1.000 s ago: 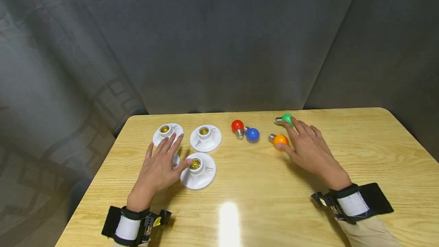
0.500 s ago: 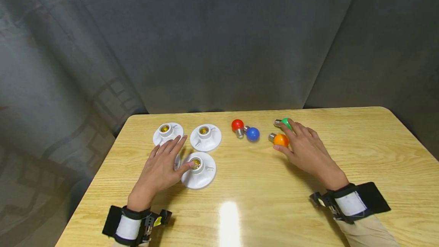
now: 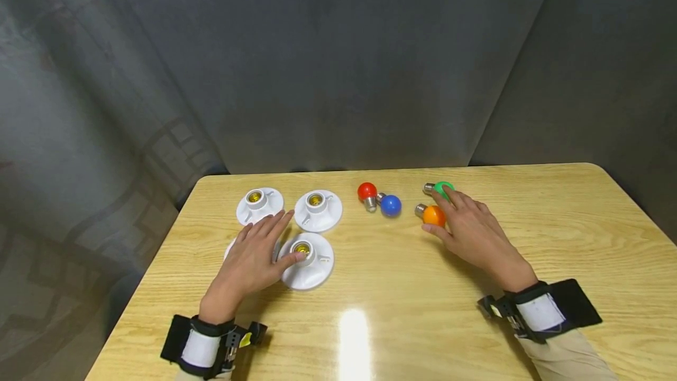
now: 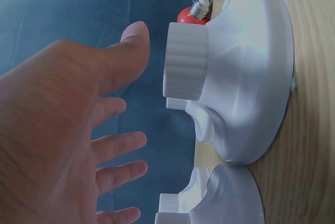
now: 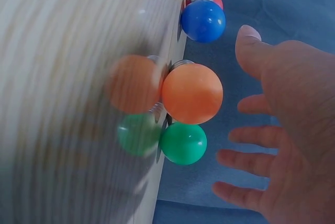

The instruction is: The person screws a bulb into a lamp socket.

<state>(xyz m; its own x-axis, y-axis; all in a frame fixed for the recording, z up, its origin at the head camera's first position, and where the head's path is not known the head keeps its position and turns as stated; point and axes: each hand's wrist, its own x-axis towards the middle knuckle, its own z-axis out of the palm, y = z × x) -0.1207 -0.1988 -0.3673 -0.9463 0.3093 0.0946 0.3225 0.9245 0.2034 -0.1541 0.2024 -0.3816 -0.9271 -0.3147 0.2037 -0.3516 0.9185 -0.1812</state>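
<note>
One left hand (image 3: 251, 262), one right hand (image 3: 475, 233), fingers apart, over a glossy wood-grain table (image 3: 412, 304) before grey drapery (image 3: 344, 69)

Left hand (image 3: 248, 263), lower left of the head view: back upward, fingers extended, thumb apart. Right hand (image 3: 471, 234), right of centre: likewise. Right forearm (image 3: 563, 357), lower right corner: sleeved.

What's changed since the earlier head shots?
The left hand moved slightly right, exposing the near-left socket's left edge. The right hand shifted slightly left, by the green bulb and orange bulb. Nothing gripped or released. Both bulbs, the red bulb, blue bulb and other sockets stayed put.
</note>
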